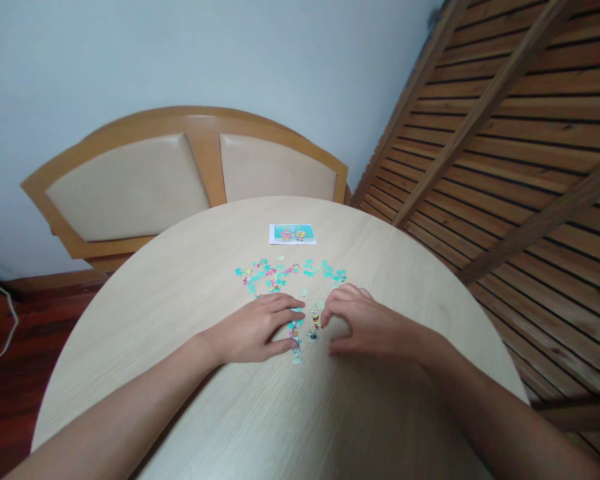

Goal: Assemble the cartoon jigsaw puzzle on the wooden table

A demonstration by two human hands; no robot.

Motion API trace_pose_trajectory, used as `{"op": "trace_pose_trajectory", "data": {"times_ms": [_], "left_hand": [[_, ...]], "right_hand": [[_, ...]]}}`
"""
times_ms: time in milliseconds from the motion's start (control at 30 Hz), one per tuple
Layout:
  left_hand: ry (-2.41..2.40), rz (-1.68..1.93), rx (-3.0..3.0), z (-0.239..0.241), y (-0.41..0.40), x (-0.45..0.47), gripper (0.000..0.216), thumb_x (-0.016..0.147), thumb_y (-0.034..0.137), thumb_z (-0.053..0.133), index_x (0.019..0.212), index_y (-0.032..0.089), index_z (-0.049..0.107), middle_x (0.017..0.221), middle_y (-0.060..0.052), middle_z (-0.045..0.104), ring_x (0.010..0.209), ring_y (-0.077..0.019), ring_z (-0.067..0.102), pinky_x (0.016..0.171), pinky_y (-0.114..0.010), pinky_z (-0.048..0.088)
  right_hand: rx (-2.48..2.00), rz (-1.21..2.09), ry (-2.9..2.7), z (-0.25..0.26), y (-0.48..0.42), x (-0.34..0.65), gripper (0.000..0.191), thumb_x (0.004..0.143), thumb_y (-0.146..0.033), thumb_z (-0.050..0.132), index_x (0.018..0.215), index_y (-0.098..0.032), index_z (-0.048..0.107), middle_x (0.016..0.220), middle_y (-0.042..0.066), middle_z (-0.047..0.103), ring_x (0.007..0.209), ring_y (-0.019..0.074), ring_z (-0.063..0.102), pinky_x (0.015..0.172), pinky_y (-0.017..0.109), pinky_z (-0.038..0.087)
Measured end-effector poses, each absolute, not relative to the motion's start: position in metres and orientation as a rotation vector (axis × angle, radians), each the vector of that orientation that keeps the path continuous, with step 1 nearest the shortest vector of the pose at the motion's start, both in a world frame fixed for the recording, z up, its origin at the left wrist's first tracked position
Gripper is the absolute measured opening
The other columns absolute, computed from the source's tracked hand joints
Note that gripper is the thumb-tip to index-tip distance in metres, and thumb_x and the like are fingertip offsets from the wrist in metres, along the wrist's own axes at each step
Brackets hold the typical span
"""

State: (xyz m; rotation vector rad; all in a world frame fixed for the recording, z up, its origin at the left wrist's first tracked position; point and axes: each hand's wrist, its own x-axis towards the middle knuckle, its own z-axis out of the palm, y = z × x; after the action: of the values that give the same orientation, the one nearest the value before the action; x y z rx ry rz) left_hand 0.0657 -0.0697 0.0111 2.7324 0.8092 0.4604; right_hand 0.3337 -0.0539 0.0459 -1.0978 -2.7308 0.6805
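Both my hands rest on a round pale wooden table (180, 280). My left hand (255, 328) lies flat, fingers stretched toward a short joined strip of jigsaw pieces (297, 337), which its fingertips touch. My right hand (367, 323) sits just right of that strip with fingers curled and thumb out, its fingertips at a small cluster of coloured pieces (314, 319). A scatter of several loose turquoise and pink puzzle pieces (285, 272) lies just beyond both hands. Further back lies a small reference picture card (293, 234).
A wooden bench with two beige padded back panels (180, 180) stands behind the table against a pale wall. A slatted wooden panel (520, 153) rises at the right. A white cable (3, 313) runs over the reddish floor at the left.
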Motion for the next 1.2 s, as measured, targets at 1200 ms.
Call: {"op": "trace_pose_trajectory", "data": {"times_ms": [1200], "left_hand": [[0.798,0.502,2.716,0.011,-0.071,0.066,0.04,0.097,0.039,0.061,0.132,0.02,0.059,0.142,-0.015,0.058,0.131,-0.0304,0.055,0.113,-0.051,0.042]], "right_hand": [[-0.938,0.688,-2.77,0.04,-0.064,0.317,0.024,0.082,-0.041,0.082,0.091,-0.021,0.073,0.097,0.005,0.069,0.107,0.0263,0.056,0.096,0.042,0.037]]}}
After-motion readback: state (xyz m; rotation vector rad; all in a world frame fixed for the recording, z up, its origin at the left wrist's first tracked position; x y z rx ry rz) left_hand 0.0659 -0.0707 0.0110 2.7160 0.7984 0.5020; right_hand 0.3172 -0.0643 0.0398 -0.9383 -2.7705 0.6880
